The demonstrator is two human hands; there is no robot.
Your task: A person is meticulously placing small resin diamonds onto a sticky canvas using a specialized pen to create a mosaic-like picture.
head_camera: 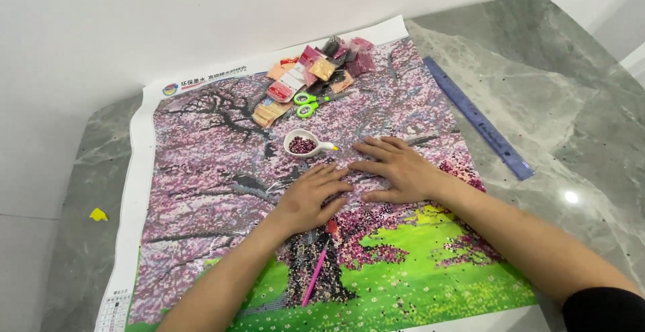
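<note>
We are pressing the diamond painting canvas, lying spread on the grey marble table, with our left hand and right hand lying flat, fingers spread, gripping nothing. A pink pen is lying below; a white bead tray is sitting above.

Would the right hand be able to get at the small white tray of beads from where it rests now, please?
Probably yes: the right hand lies flat on the canvas, and the white tray sits just beyond it with nothing between.
</note>
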